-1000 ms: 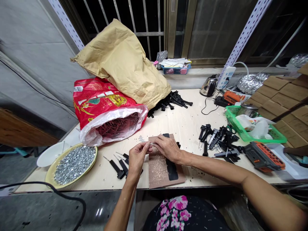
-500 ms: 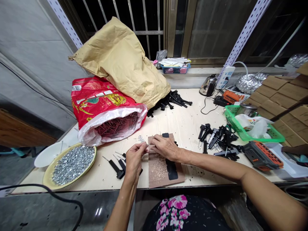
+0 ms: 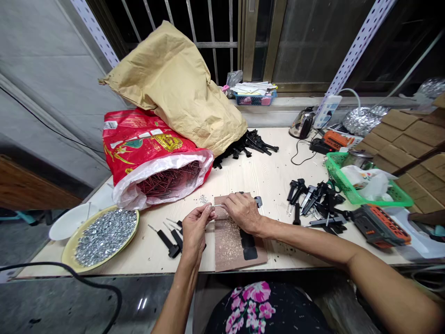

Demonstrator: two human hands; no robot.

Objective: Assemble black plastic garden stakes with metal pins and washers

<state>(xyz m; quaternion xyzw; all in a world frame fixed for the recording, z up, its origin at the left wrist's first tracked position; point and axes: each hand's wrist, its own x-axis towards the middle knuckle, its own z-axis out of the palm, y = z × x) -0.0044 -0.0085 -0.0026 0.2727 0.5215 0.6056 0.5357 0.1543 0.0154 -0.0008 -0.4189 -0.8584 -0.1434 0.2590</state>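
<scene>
My left hand [image 3: 194,227] is closed in a pinch, thumb against fingertips, at the left end of a thin metal rod [image 3: 217,205]. Anything small between those fingertips is too small to name. My right hand [image 3: 243,212] grips the rod's other end, palm down, over a brown board [image 3: 227,260]. Black pads [image 3: 249,253] line the board's right side, and pale crumbs are scattered on it. A dark piece [image 3: 257,202] shows just beyond my right hand. Left of my left hand lie several black handles with metal rods [image 3: 168,243]. Small metal bits [image 3: 203,199] sit behind it.
A yellow dish [image 3: 69,262] of shiny metal nuts and a white bowl [image 3: 57,227] stand left. A red sack [image 3: 139,134] of reddish screws lies under a brown paper sack [image 3: 181,88]. To the right are black parts [image 3: 316,199], a green basket [image 3: 392,199] and a battery pack [image 3: 380,225].
My right hand has shifted slightly right, away from my left fingertips, so more of the metal rod shows between them. My left hand stays almost in place.
</scene>
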